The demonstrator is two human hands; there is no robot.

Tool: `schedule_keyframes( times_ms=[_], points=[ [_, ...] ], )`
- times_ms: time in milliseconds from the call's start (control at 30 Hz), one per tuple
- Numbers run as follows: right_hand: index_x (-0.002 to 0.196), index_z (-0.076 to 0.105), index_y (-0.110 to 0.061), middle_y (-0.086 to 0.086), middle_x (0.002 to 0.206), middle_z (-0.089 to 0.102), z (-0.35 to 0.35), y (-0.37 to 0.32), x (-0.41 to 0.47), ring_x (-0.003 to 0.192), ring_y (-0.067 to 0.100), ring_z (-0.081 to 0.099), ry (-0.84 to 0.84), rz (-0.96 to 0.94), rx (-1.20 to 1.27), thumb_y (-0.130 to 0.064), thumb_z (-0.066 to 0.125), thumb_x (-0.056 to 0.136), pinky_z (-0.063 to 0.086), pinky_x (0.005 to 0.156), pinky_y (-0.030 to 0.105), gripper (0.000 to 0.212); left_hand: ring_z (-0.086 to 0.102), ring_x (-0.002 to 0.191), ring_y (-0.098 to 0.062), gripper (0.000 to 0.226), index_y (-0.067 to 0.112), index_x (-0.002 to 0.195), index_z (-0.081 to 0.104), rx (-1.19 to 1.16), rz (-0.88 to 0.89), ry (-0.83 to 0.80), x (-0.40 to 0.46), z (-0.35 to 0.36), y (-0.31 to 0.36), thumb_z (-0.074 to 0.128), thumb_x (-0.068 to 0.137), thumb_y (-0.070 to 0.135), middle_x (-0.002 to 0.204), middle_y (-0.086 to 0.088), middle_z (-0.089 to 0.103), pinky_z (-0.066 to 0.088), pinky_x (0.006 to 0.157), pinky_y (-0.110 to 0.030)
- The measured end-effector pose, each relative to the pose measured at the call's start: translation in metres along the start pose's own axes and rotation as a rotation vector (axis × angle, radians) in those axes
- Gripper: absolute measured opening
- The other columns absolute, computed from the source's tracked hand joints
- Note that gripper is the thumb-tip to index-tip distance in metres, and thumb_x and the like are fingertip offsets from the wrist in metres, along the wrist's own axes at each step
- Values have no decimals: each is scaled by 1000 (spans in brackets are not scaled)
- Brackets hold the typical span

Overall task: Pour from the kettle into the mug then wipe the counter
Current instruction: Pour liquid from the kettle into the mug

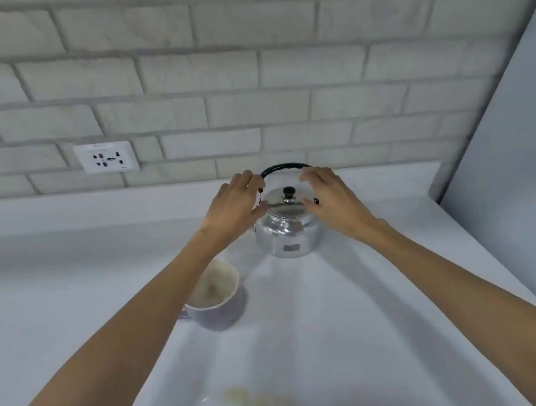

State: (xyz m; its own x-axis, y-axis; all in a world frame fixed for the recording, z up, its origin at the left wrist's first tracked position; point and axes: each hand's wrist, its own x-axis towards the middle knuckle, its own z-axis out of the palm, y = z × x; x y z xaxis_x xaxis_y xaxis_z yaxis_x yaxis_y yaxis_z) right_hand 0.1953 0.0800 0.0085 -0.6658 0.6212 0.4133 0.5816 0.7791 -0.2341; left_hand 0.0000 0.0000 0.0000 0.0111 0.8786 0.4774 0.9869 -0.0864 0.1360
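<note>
Here the left hand and right hand, fingers spread, flank the kettle near the counter's back wall; the mug stands just beside.

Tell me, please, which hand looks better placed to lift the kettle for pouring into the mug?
Probably the right hand: it sits by the kettle's black handle with nothing beneath its arm. The left hand is equally close, but its forearm crosses directly above the mug.
</note>
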Motion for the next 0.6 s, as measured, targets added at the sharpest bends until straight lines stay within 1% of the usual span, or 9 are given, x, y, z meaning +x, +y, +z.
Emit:
schedule_keyframes(
  times_ms=[67,133,200,300,400,500,567,600],
  points=[
    [139,35,-5,10,150,33,5,9,10,138,23,30,-33,40,36,-15,55,93,33,111,35,51,44,116,-27,46,9,131,42,-25,-24,-24,11,12,0,55,90,25,126,-10,47,40,96,-39],
    [146,23,-10,7,155,22,9,18,21,142,19,21,-66,66,51,-19,53,94,30,114,36,60,39,124,-28,59,8,140,31,-29,-19,-51,21,23,0,56,90,24,138,-10,40,36,103,-40],
    [147,19,-12,5,156,20,14,26,32,143,18,20,-75,72,62,-22,52,95,28,113,36,63,35,130,-28,65,8,145,23,-40,-11,-71,33,34,-2,56,91,23,146,-11,33,32,108,-41],
    [145,24,-10,7,153,27,18,35,46,140,21,25,-83,37,65,-23,52,95,27,112,34,59,33,133,-28,67,5,147,16,-37,-24,-90,49,44,-6,53,92,18,149,-13,29,30,110,-42],
    [141,31,-6,11,143,39,23,40,59,132,24,37,-103,-8,52,-23,50,96,33,107,35,51,39,126,-31,60,2,146,18,-63,-48,-88,64,51,-9,46,94,10,144,-16,35,36,104,-43],
    [135,39,-3,14,132,48,28,44,68,123,26,45,-94,-31,56,-25,48,97,39,103,37,44,47,114,-33,43,-1,137,31,-135,-69,-100,74,57,-10,42,97,9,131,-20,47,42,97,-43],
    [127,45,-2,14,123,52,32,46,72,115,25,48,-76,-46,99,-27,47,98,41,100,37,39,51,95,-28,26,-4,121,43,-203,-73,-80,77,61,-10,38,99,10,114,-20,54,45,84,-39],
    [123,47,-1,14,119,54,33,47,73,111,25,49,-65,-50,122,-27,46,98,41,98,36,35,47,84,-24,22,-4,112,45,-232,-76,-61,78,63,-9,36,100,12,103,-19,55,44,77,-37]
  ],
)
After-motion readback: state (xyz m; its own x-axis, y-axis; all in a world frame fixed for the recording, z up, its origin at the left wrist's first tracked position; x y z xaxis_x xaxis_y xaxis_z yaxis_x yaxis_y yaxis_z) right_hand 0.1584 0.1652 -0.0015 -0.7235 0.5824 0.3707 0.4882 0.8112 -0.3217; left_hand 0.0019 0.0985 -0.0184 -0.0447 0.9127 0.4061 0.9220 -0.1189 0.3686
